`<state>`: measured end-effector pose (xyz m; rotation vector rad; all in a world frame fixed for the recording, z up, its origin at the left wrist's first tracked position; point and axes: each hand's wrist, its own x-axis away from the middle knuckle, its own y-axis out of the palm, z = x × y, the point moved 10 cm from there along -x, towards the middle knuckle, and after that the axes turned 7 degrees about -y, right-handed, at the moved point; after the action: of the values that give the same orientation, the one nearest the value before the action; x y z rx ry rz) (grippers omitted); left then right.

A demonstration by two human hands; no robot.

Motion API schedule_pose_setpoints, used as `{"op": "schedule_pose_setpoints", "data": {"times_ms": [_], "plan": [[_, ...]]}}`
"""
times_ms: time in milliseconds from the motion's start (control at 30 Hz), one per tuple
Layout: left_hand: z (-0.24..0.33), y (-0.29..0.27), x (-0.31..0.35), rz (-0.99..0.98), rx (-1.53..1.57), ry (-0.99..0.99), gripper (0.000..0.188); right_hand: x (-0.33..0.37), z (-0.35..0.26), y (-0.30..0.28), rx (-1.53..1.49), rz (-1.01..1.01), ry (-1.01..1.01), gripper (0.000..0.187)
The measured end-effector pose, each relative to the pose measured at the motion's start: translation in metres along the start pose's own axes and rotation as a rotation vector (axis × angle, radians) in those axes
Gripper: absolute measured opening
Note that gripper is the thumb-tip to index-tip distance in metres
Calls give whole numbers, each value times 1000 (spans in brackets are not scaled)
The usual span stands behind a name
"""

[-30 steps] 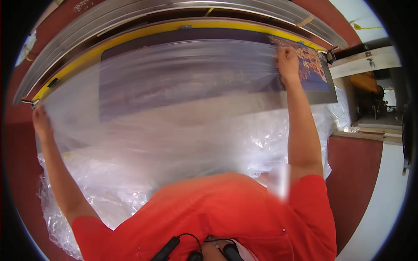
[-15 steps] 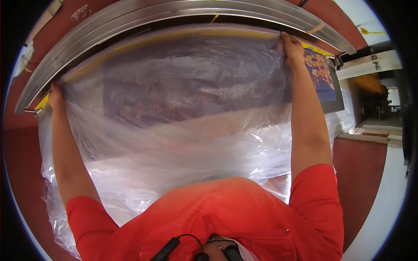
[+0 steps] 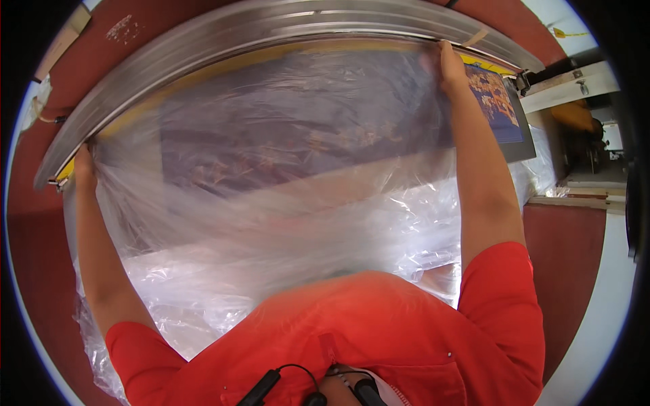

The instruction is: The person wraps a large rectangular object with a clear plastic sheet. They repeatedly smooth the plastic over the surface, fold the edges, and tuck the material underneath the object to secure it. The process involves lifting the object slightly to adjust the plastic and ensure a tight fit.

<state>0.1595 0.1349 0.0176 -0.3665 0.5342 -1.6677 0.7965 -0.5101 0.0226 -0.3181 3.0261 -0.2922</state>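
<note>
A large, wrinkled clear plastic sheet (image 3: 284,223) spreads from the far edge toward my body. Under it shows a dark blue printed panel (image 3: 223,135) with pale, blurred markings; its uncovered right end (image 3: 497,108) carries an orange pattern. My right hand (image 3: 452,71) is closed on the sheet near its far right edge, close to a long curved-looking metal bar (image 3: 318,20). At the far left, my left hand (image 3: 84,166) grips the sheet's corner beside the bar, its fingertips partly hidden. Both arms are stretched forward.
A yellow strip (image 3: 484,64) runs along the bar's near side. A dark clamp-like fitting (image 3: 523,82) sits at its right end. Farther right stands a pale frame (image 3: 575,88) with dark machinery behind. Reddish surfaces (image 3: 569,264) lie on both sides.
The dark gap between the metal bar and the yellow strip has narrowed to a thin line. Both hands keep their hold on the sheet, and the view has shifted slightly.
</note>
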Motion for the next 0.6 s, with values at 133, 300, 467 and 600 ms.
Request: {"op": "schedule_pose_setpoints", "data": {"times_ms": [133,300,467,600], "plan": [[30,6,65,-393,-276,-109,47,19,-28,22,37,-207,-75,35],[6,-48,119,-423,-301,-213,32,40,-98,15,372,-219,-431,33],[-21,-96,149,-504,-360,-173,20,45,-117,-26,893,-62,-708,38],[-34,-137,176,-390,-398,-241,18,226,-178,93,230,-534,-658,25]]}}
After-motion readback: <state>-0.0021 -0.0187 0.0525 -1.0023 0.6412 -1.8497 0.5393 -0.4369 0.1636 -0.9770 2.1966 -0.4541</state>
